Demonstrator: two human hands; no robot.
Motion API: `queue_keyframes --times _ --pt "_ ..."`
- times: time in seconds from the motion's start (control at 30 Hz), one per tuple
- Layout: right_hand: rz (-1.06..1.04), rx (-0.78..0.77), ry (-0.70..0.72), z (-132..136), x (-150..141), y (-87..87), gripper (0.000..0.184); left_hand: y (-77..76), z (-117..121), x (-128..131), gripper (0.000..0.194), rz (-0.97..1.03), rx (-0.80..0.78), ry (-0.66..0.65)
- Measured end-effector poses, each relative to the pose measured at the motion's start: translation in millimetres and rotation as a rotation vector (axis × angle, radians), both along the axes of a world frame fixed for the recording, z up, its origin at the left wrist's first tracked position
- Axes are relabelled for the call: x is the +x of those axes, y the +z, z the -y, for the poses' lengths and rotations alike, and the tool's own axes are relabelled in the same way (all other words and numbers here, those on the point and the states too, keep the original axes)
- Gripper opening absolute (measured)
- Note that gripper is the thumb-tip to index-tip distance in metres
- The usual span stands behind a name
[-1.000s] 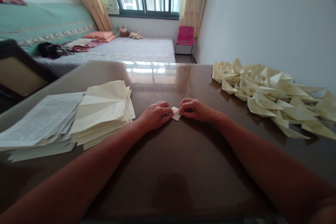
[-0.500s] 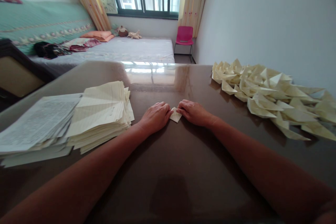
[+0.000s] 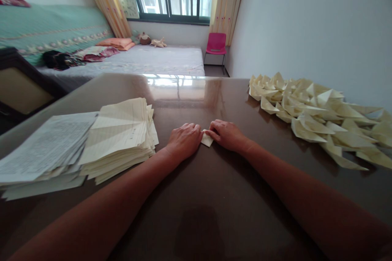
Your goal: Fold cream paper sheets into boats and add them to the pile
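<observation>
A small folded piece of cream paper [image 3: 207, 139] lies on the glossy brown table [image 3: 202, 195], pinched between both hands. My left hand [image 3: 184, 140] rests knuckles up, its fingers curled down onto the paper's left side. My right hand [image 3: 225, 133] presses the paper's right side with bent fingers. Most of the paper is hidden under the fingers; only a pale corner shows between the hands.
A thick stack of flat cream sheets [image 3: 121, 136] lies left of my hands, beside printed pages [image 3: 43, 147]. A heap of folded paper shapes [image 3: 309, 110] spreads along the right by the wall. Beyond the table are a bed [image 3: 137, 59], a pink chair [image 3: 216, 45] and a window.
Both hands have closed in slightly on the small paper, so less of it shows. The view has tilted a little. The stacks have not moved.
</observation>
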State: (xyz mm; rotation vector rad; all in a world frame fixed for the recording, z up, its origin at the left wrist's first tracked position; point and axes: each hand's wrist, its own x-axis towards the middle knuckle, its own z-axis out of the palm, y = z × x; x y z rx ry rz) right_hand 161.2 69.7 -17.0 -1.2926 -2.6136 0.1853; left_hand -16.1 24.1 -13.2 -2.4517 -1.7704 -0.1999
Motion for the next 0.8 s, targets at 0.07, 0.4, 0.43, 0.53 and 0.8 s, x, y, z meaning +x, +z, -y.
queue_keyframes --times 0.07,0.4,0.43,0.53,0.8 --pt "-0.001 0.002 -0.012 0.4 -0.6 0.0 0.032 0.3 0.7 0.8 0.032 0.003 0.003 0.005" --pt "-0.067 -0.022 -0.069 1.1 -0.3 -4.6 0.024 -0.6 4.3 -3.7 0.019 0.019 0.101 -0.173" --pt "-0.076 -0.027 -0.061 1.1 0.1 -4.7 0.024 -1.0 4.5 -5.8 0.018 0.024 0.110 -0.211" --pt "-0.115 -0.056 -0.036 0.5 1.5 -4.3 0.022 -0.7 5.9 -10.7 0.018 0.034 0.111 -0.325" --pt "-0.144 -0.118 0.009 -1.2 8.4 0.7 0.016 9.4 10.2 -10.9 0.024 0.067 0.018 -0.286"
